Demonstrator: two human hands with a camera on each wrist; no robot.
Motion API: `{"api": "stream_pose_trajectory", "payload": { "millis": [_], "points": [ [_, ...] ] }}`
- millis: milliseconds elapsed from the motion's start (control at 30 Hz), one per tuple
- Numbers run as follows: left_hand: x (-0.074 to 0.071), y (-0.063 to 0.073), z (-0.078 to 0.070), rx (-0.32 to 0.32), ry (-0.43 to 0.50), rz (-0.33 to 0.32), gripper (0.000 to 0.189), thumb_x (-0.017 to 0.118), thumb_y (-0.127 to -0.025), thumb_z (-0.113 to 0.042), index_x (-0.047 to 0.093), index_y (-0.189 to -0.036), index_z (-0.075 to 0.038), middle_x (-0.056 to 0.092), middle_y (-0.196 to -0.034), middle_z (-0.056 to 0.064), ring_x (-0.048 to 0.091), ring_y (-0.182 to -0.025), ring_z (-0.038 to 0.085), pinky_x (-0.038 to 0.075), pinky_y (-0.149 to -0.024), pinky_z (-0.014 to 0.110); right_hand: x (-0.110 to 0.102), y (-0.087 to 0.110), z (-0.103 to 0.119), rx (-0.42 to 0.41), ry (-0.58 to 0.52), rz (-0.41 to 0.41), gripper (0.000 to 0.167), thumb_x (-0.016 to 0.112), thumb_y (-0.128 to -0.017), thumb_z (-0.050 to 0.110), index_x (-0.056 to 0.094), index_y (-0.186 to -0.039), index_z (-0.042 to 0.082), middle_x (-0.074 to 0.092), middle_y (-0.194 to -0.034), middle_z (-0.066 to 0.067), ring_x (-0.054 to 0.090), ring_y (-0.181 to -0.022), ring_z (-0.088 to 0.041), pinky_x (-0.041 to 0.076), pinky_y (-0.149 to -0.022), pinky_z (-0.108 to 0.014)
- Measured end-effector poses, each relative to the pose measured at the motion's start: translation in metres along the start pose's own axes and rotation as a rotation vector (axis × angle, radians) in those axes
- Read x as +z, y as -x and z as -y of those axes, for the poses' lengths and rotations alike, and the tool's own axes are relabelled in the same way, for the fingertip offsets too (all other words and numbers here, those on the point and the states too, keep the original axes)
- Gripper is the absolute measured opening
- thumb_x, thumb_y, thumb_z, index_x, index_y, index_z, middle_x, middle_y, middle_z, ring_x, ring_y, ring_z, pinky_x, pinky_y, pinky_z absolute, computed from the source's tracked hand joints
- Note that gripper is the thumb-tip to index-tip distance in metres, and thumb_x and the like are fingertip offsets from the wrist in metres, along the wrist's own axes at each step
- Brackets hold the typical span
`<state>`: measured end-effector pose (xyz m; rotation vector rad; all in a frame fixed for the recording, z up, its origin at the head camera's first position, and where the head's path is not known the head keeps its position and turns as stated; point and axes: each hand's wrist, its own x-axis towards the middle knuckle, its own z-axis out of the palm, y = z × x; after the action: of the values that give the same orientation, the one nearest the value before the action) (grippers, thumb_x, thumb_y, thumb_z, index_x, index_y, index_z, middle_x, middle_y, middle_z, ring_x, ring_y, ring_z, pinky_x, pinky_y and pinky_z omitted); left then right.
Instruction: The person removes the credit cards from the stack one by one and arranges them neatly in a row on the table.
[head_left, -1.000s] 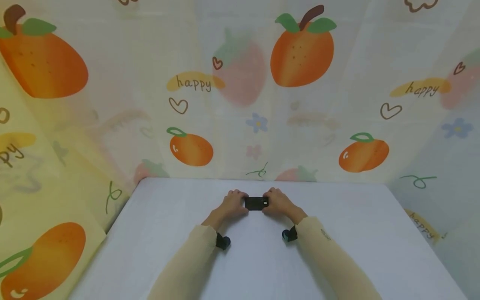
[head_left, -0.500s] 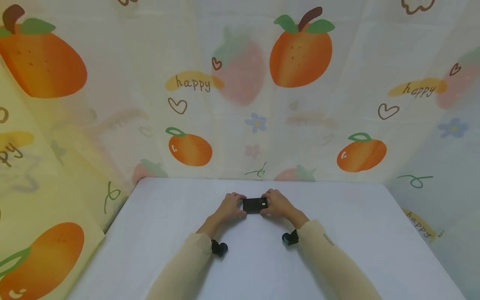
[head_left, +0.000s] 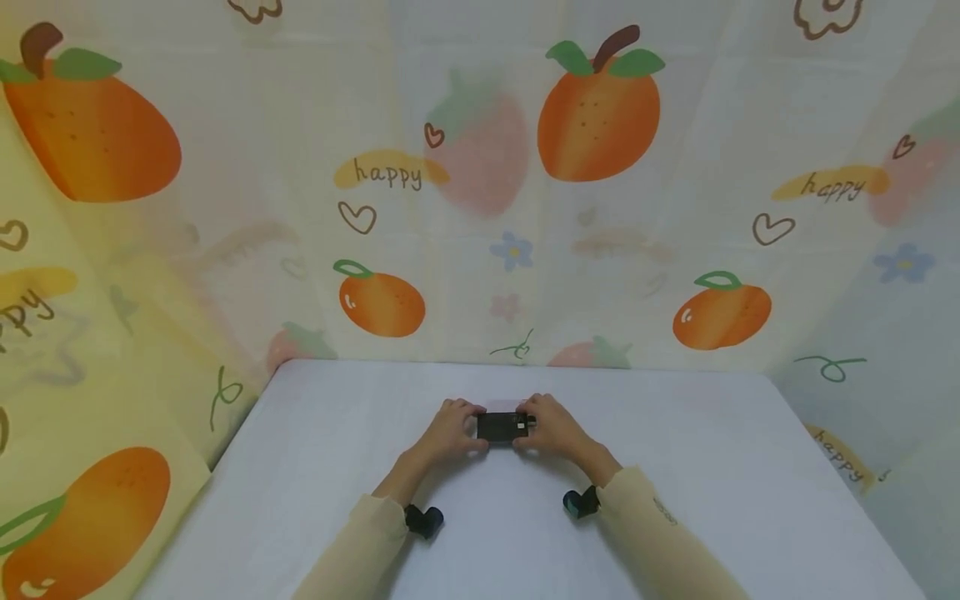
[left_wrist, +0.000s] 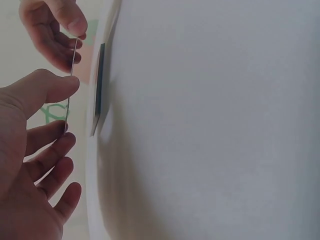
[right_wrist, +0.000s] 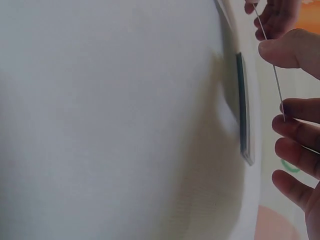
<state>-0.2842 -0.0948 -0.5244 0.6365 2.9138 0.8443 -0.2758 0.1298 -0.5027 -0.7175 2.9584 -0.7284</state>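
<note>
A thin black card [head_left: 501, 427] with a small light patch near its right end is held level between both hands. My left hand [head_left: 450, 432] pinches its left end, thumb on the near side and fingertips on the far side. On the right end, my right hand [head_left: 557, 427] grips in the same way. Both wrist views show the card edge-on, as a fine line: card [left_wrist: 68, 102] on the left, card [right_wrist: 276, 82] on the right. Below it, apart from the card, a flat dark-and-white slab [right_wrist: 244, 107] lies on the table; the head view mostly hides it.
A white-covered table [head_left: 675, 467] spreads around the hands. Behind it hangs a cloth [head_left: 630, 250] printed with oranges, strawberries and hearts, and more of this cloth closes off the left and right sides. Black wrist cameras [head_left: 424, 522] sit below both cuffs.
Both hands have drawn the card back toward the body and slightly left. A pale pinkish strip now shows beyond its far edge. The head view has tipped up a little.
</note>
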Motion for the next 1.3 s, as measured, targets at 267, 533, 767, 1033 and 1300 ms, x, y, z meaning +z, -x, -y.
{"api": "stream_pose_trajectory", "payload": {
  "millis": [267, 533, 767, 1033, 1300],
  "points": [
    [-0.008, 0.020, -0.002, 0.047, -0.031, -0.068, 0.054, 0.084, -0.068, -0.028, 0.068, -0.116, -0.010, 0.066, -0.110, 0.011, 0.053, -0.104, 0.028, 0.045, -0.092, 0.045, 0.002, 0.011, 0.011, -0.056, 0.043, 0.002, 0.053, 0.082, -0.075, 0.030, 0.065, -0.118, 0.003, 0.061, -0.125, -0.016, 0.054, -0.119, -0.035, 0.044, -0.101, -0.049],
    [-0.012, 0.036, -0.002, 0.060, -0.021, -0.071, 0.053, 0.086, -0.065, -0.029, 0.069, -0.112, -0.012, 0.066, -0.103, 0.007, 0.053, -0.102, 0.027, 0.045, -0.090, 0.045, 0.005, 0.021, 0.021, -0.055, 0.043, 0.045, 0.054, 0.081, -0.076, 0.030, 0.064, -0.120, 0.004, 0.061, -0.114, -0.009, 0.056, -0.108, -0.027, 0.047, -0.095, -0.045],
    [-0.015, 0.050, 0.002, 0.062, 0.006, -0.086, 0.050, 0.087, -0.064, -0.026, 0.069, -0.109, -0.012, 0.063, -0.104, 0.006, 0.052, -0.103, 0.025, 0.046, -0.090, 0.044, 0.007, 0.024, 0.032, -0.095, 0.056, 0.036, 0.050, 0.082, -0.075, 0.032, 0.066, -0.116, 0.007, 0.060, -0.110, -0.006, 0.055, -0.105, -0.023, 0.047, -0.093, -0.043],
    [-0.024, 0.062, 0.007, 0.039, -0.005, -0.062, 0.052, 0.087, -0.065, -0.023, 0.068, -0.112, -0.011, 0.063, -0.104, 0.003, 0.052, -0.102, 0.022, 0.046, -0.090, 0.043, 0.014, 0.022, 0.043, -0.141, 0.102, 0.010, 0.049, 0.082, -0.075, 0.035, 0.068, -0.113, 0.009, 0.061, -0.107, -0.003, 0.056, -0.099, -0.019, 0.048, -0.090, -0.038],
    [-0.037, 0.074, 0.016, 0.004, 0.010, -0.042, 0.051, 0.085, -0.067, -0.023, 0.068, -0.114, -0.013, 0.063, -0.106, 0.001, 0.051, -0.106, 0.022, 0.046, -0.091, 0.043, 0.022, 0.015, 0.056, -0.173, 0.073, 0.002, 0.048, 0.082, -0.074, 0.035, 0.068, -0.111, 0.009, 0.061, -0.105, -0.003, 0.054, -0.097, -0.018, 0.048, -0.087, -0.034]
  ]
}}
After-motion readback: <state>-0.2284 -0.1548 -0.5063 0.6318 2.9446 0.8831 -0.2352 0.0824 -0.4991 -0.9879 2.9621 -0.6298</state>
